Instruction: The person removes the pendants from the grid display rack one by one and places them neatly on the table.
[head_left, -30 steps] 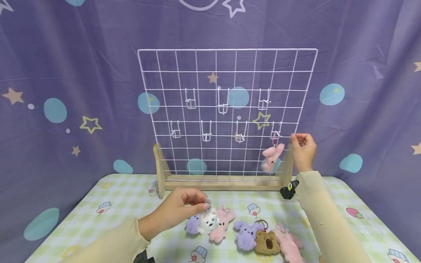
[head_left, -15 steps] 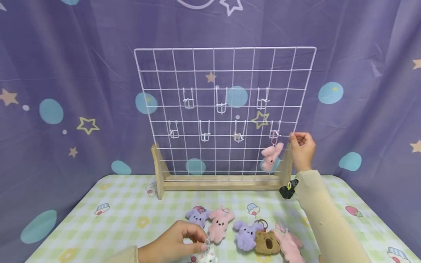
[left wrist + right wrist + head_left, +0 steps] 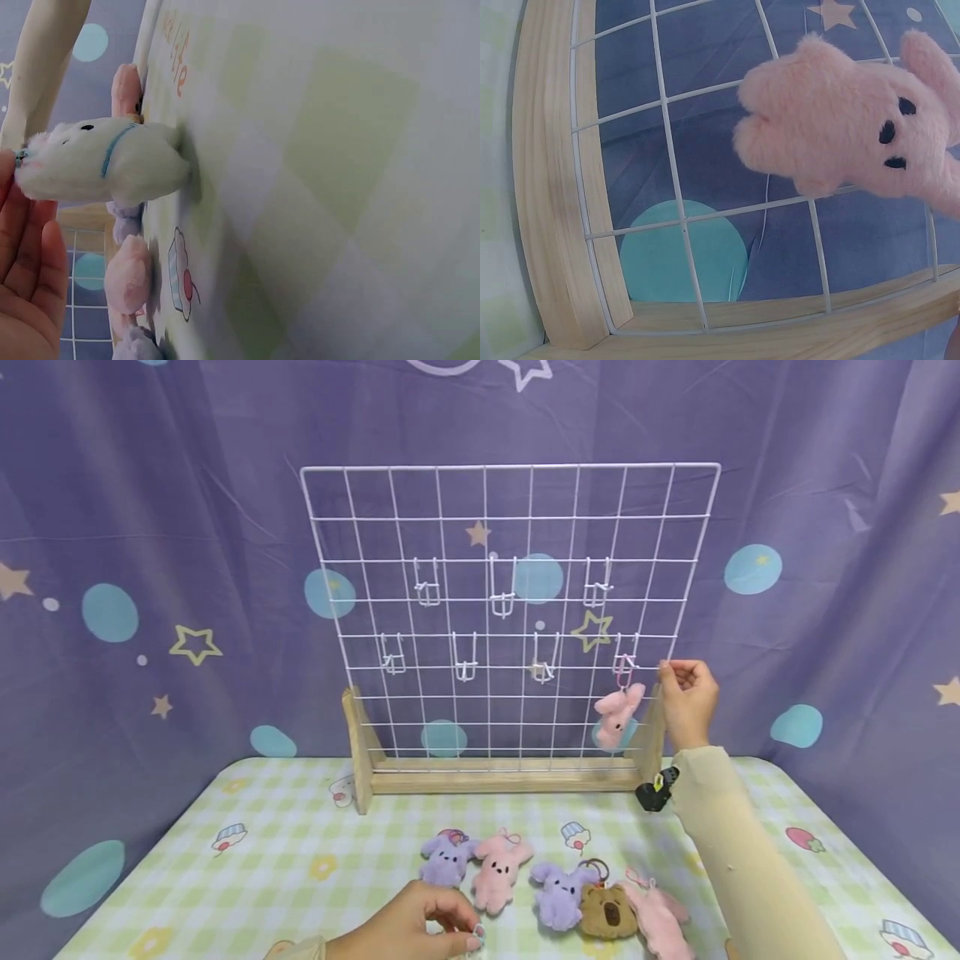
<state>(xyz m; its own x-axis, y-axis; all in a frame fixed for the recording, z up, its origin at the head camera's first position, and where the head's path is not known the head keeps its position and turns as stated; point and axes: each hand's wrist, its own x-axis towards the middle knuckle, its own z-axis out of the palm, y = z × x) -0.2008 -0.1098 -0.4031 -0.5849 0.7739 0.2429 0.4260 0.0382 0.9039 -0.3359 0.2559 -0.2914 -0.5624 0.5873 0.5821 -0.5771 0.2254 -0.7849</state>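
Observation:
Between thumb and fingers, my left hand (image 3: 412,927) pinches the pale blue ring of a white plush keychain (image 3: 112,161) with a blue neck cord. In the left wrist view the plush hangs upright, its lower end at or just above the tablecloth; the head view cuts its body off at the bottom. My right hand (image 3: 688,702) pinches the right edge of a white wire grid rack (image 3: 487,636) on a wooden stand (image 3: 502,782). Beside that hand, a pink plush keychain (image 3: 619,717) hangs from the lower right hook; it fills much of the right wrist view.
On the checkered tablecloth (image 3: 277,835) lie a purple plush (image 3: 447,862) and a pink plush (image 3: 498,875). Farther right are another purple plush (image 3: 559,897), a brown bear plush (image 3: 609,913) and a pink one (image 3: 662,922). Several wire hooks (image 3: 502,602) sit on the grid.
My left hand has moved down toward the near table edge, carrying the white plush away from the purple and pink ones. My right hand stays on the rack's edge.

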